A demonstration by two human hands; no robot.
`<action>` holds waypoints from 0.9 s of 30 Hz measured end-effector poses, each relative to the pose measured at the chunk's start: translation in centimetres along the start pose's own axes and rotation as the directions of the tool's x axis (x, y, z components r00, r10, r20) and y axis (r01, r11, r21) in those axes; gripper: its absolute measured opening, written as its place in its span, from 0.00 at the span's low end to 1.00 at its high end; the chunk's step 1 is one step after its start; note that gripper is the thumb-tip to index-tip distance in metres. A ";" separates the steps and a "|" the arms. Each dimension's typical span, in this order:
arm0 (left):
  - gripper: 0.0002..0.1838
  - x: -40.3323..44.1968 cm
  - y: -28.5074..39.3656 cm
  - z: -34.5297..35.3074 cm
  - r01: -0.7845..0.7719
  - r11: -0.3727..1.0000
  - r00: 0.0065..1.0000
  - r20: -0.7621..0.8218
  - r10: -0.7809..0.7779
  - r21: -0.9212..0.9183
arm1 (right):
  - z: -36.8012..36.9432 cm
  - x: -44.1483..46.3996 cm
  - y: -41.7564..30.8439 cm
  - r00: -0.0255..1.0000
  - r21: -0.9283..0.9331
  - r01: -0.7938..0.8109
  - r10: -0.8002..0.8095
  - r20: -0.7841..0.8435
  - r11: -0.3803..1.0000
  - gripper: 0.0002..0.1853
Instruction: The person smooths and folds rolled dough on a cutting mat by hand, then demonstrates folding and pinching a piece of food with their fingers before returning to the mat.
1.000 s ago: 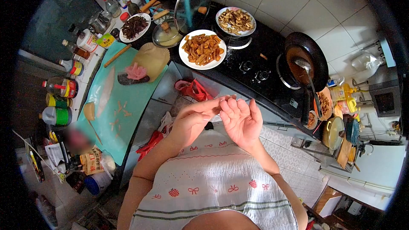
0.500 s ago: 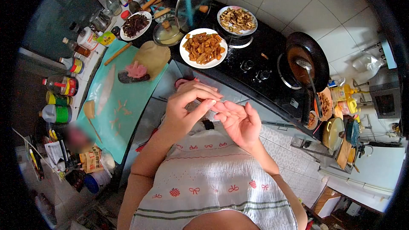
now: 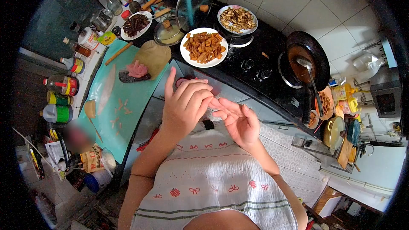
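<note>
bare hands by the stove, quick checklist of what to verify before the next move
1. Bare left hand free: cannot tell; its bent fingers meet the bare right hand, and anything small between them is hidden.
2. Round white plate of brown chunks well back from the front edge of the glossy black countertop: not ok; its rim sits close.
3. Long-handled metal ladle in the deep black wok: ok; its bowl rests inside.
4. Flame under the wok: cannot tell; out of sight.
5. Teal cutting mat clear: not ok; a slim wooden stick lies there.
</note>
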State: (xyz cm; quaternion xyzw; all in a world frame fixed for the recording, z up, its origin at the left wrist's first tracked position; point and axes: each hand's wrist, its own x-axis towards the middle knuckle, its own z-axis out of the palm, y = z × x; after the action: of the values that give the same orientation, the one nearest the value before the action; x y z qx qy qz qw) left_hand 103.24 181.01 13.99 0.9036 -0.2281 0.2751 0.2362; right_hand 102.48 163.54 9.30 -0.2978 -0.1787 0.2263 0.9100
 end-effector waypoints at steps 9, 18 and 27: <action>0.08 -0.6 -0.6 -0.2 0.090 0.995 0.991 -0.098 -0.094 -0.046 | -0.3 0.0 0.0 0.999 0.264 -0.034 0.023 0.043 0.964 0.29; 0.05 -1.0 -0.7 0.4 0.166 0.984 0.983 -0.072 -0.171 -0.066 | -0.8 0.5 0.0 0.998 0.333 -0.056 0.043 0.048 0.941 0.29; 0.07 0.4 -0.1 0.3 0.141 0.929 0.988 -0.015 -0.156 -0.343 | -1.2 0.3 0.3 0.988 0.247 -0.142 0.151 -0.018 0.959 0.28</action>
State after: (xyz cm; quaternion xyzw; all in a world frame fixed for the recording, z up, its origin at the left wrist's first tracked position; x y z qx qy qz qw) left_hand 103.74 180.79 13.98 0.8578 -0.1984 0.2316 0.4138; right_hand 103.21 163.42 8.28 -0.1999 -0.1102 0.3081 0.9236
